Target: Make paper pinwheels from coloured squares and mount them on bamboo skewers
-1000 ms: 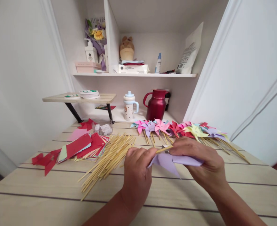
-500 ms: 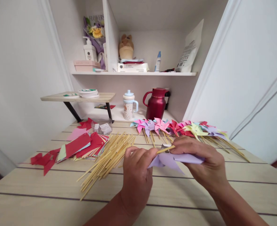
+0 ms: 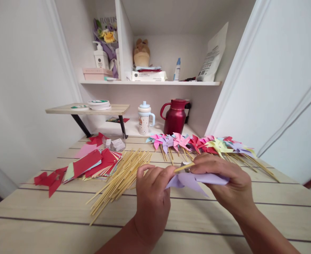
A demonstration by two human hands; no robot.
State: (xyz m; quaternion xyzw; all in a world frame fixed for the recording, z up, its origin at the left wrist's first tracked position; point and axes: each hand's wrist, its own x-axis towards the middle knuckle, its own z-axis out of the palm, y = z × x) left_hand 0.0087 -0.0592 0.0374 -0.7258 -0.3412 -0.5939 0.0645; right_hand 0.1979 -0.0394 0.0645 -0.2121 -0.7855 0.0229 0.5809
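A purple paper pinwheel is held between my two hands above the table. Closed in a fist, my left hand has its thumb on one end of a short visible length of wooden stick and touches the pinwheel's left edge. My right hand is closed on the pinwheel's right side, its fingers at the stick's other end. A small shiny piece shows by the right fingertips, too hidden to name. Loose wooden sticks lie in a pile left of my left hand.
Finished pinwheels on sticks line the back right. Coloured paper sheets and a red folded paper piece lie at left. Behind stand a cup, a red jug and a small raised stand.
Both hands have shifted very slightly left with the pinwheel and stick. Their grip looks the same, and the things on the table have not moved.
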